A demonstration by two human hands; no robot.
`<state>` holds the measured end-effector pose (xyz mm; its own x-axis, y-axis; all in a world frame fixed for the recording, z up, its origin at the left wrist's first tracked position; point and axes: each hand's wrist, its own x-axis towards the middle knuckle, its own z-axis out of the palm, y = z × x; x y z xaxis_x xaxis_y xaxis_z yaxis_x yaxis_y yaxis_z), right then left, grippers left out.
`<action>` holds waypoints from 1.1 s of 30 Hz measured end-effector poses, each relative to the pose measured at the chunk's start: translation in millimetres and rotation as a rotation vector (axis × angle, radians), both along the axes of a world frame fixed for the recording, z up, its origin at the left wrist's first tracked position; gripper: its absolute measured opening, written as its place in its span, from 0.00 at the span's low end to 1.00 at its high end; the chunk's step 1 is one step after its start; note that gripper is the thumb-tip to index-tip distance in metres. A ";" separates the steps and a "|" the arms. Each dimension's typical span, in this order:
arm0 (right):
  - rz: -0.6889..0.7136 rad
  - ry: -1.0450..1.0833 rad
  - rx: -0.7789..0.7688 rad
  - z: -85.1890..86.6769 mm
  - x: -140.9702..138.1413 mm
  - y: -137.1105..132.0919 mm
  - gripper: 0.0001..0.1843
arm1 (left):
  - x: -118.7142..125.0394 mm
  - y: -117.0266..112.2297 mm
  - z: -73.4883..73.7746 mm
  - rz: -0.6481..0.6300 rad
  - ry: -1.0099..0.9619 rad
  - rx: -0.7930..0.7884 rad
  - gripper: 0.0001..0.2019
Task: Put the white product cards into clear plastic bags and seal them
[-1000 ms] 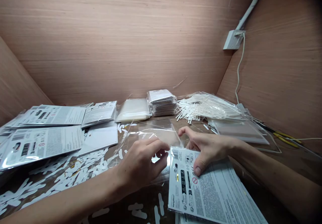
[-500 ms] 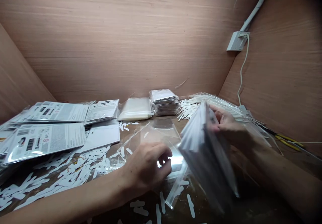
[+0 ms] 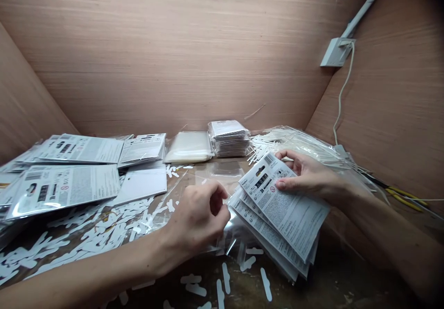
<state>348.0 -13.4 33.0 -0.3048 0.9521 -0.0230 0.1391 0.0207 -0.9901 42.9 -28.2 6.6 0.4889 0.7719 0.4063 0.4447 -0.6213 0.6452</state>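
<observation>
Plywood walls close round a brown desk [image 3: 312,290] heaped with packing stock. At 9 o'clock lie flat piles of bagged printed cards [image 3: 62,191]. At 1 o'clock is a clear-wrapped bundle of thin white sticks [image 3: 294,142], and at 12 o'clock a small banded block of leaflets [image 3: 229,138].

Nearer in, at 4 o'clock, the right hand [image 3: 308,177] is clamped on a fanned stack of white printed card packets [image 3: 284,212], thumb on top and fingers beneath. The stack is raised and tilted above the desk, printed side up. Its long axis runs from 10 o'clock to 4 o'clock, with the barcode end pointing to 10 o'clock.

Just beside that end, a clear plastic bag [image 3: 217,172] lies flat. The left hand [image 3: 199,216], at 7 o'clock, has curled fingers that seem pinched together on the bag's near edge, though the film is hard to read there.

The work in hand looks like bringing cards to the bag's mouth. A next move would call for one packet parted from the fan and the film lips held apart, square to the packet's short edge.

White die-cut paper slips [image 3: 104,225] litter the desk.
</observation>
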 end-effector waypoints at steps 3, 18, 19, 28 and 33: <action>0.007 -0.024 -0.077 -1.9 2.2 -0.7 0.32 | -0.6 1.7 0.8 0.007 0.007 -0.012 0.07; 0.108 -0.328 0.003 -22.2 -20.4 1.2 0.31 | -3.1 9.4 -1.0 0.004 0.103 0.090 0.04; 0.113 -0.346 0.033 -22.7 -19.0 2.1 0.30 | -4.2 10.6 -0.4 0.012 0.106 0.073 0.04; 0.128 -0.233 0.149 -39.0 -22.6 5.3 0.47 | 0.7 14.0 14.3 0.088 0.362 -0.022 0.15; 0.181 -0.279 0.210 -42.4 -25.0 5.5 0.37 | 1.6 18.0 22.3 0.034 0.341 -0.124 0.14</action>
<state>323.0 -8.0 -9.4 -0.4776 0.8765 0.0612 0.3775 0.2676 -0.8865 44.5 -10.2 28.9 0.5539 0.8229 0.1265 0.6663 -0.5292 0.5254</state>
